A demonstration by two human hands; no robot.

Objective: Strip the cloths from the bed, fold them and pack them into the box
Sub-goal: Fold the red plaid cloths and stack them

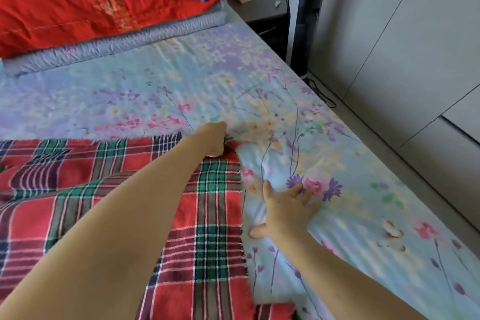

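The left hand (214,141) is stretched far forward, its fingers curled under and hidden, so the grip itself is hard to read, but it looks clenched on the far corner of the red, green and white plaid woven cloth (202,218). That cloth lies rumpled on the bed behind and left of the grip, running off the bottom and left edges (no telling how far it goes). Right of it and nearer, the right hand (281,212) presses flat on the pale blue flowered bedsheet (181,80), fingers spread wide, holding nothing. Beyond the grip, a stack of folded blue, red and grey bedding (85,15) sits cut off at the top.
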